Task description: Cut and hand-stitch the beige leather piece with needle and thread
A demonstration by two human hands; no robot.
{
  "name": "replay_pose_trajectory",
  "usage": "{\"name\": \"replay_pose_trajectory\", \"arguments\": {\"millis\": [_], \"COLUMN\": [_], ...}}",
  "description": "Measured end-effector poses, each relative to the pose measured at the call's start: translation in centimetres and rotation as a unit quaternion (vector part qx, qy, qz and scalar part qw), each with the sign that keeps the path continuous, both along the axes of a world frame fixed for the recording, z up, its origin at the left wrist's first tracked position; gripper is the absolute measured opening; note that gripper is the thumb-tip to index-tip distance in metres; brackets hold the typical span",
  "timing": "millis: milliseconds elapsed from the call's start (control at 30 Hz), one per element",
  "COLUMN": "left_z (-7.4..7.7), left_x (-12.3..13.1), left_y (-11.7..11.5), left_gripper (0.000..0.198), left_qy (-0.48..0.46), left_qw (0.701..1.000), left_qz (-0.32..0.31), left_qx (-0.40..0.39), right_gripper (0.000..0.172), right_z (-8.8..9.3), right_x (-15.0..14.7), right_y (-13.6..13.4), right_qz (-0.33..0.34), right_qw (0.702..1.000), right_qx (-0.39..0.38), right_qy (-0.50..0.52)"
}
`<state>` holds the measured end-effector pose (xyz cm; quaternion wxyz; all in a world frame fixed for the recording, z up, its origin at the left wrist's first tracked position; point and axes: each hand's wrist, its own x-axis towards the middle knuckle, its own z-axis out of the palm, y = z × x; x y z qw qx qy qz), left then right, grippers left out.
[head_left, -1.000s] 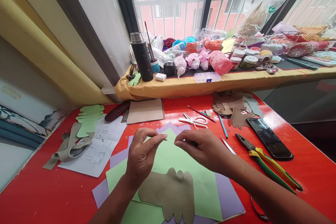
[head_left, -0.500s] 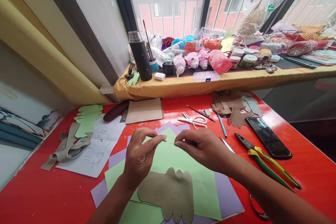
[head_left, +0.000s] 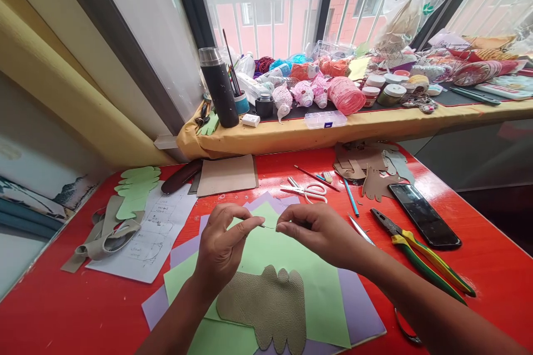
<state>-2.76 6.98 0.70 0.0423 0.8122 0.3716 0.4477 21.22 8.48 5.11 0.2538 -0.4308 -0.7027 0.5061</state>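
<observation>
Head view: we are observing the left hand [head_left: 222,244] and the right hand [head_left: 318,230], each pinching one end of a thin needle [head_left: 269,227] between thumb and forefinger. The needle is hanging above the green paper [head_left: 291,258], near the leather cutout [head_left: 266,305] lying on the red table [head_left: 491,266].

Table [head_left: 62,310]: paper sheets [head_left: 328,294] at lower centre of frame, leather cutout [head_left: 266,305] on top, near lower edge. Left hand [head_left: 220,247] and right hand [head_left: 320,233] over sheets at frame centre, needle [head_left: 269,227] between their fingertips. Sketch sheet [head_left: 154,238] and straps [head_left: 104,236] left of sheets. Card [head_left: 227,175] and scissors [head_left: 310,191] behind sheets. Pliers [head_left: 420,258] and phone [head_left: 422,215] at right. Sill [head_left: 291,134] behind table, upper frame: flask [head_left: 219,89] at its left end, box [head_left: 325,119] mid-frame.
</observation>
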Motion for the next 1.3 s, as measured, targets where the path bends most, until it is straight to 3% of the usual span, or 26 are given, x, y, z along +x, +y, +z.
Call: {"name": "replay_pose_trajectory", "arguments": {"millis": [1167, 1300], "left_z": [-0.7, -0.9], "left_x": [0.3, 0.2], "left_y": [0.3, 0.4], "left_gripper": [0.037, 0.031], "left_qy": [0.013, -0.014], "left_qw": [1.0, 0.999], "left_qz": [0.004, 0.011], "left_qx": [-0.01, -0.051], "right_gripper": [0.027, 0.026], "right_z": [-0.9, -1.1], "right_x": [-0.5, -0.6], "right_y": [0.4, 0.3], "right_qz": [-0.003, -0.004], "right_qw": [0.999, 0.999], "right_qx": [-0.008, -0.004], "right_qy": [-0.038, -0.039]}}
